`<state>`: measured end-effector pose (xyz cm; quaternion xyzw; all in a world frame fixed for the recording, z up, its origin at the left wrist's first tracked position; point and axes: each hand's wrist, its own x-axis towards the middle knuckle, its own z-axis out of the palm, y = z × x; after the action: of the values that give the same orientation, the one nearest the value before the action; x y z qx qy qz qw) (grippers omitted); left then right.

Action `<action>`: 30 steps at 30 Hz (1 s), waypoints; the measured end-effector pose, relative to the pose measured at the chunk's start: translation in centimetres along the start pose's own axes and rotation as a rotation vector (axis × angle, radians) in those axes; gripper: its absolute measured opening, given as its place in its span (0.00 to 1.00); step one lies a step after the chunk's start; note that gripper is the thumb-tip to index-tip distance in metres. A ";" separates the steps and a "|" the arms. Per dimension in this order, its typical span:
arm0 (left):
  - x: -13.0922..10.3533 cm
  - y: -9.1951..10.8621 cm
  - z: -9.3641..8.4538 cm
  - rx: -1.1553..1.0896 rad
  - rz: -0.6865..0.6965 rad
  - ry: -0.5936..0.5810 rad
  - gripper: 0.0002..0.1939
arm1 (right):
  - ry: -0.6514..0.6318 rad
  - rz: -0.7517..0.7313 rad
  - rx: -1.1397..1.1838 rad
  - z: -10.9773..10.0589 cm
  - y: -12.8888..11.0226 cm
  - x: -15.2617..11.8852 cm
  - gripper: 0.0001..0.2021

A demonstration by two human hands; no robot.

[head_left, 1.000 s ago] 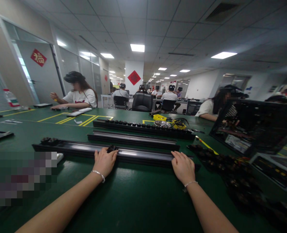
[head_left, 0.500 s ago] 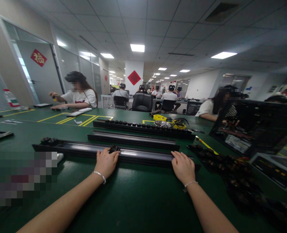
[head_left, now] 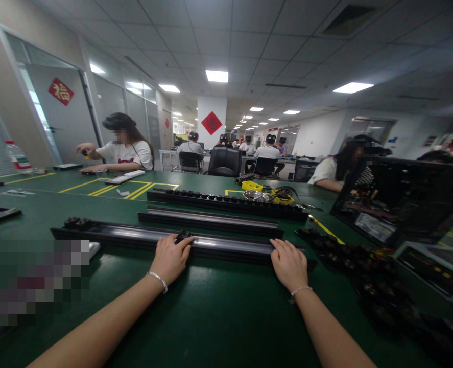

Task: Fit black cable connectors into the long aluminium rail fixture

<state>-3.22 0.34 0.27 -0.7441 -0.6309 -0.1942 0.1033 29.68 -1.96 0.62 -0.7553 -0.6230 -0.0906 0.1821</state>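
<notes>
A long black rail (head_left: 226, 245) with a shiny channel lies across the table in front of me. My left hand (head_left: 171, 258) is at its middle, fingers closed about a small black part (head_left: 183, 235) sitting in the channel; the hand partly hides it. Near the rail's right end, my right hand (head_left: 289, 260) grips the near side, fingertips over the edge. Similar small black parts (head_left: 78, 223) sit at the rail's left end. Behind it lie a shorter black rail (head_left: 211, 219) and another rail filled with a row of small black parts (head_left: 226, 201).
Many dark parts (head_left: 364, 271) are heaped at the right, beside a grey box (head_left: 436, 271) and an open black case (head_left: 398, 204). Yellow trays (head_left: 253, 186) and cables stand behind the rails. Co-workers (head_left: 122, 148) sit across the table.
My left hand has shifted slightly right along the rail, and the small black part has moved with it. My right hand stays in place.
</notes>
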 end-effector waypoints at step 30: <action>0.0 -0.7 0.5 0.083 -0.108 -0.078 0.28 | 0.013 0.001 0.029 0.3 0.1 0.0 0.23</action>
<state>-3.81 0.68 -0.20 -0.7110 -0.6812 -0.1439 0.0987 29.79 -1.83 0.36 -0.7522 -0.6228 -0.0861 0.1971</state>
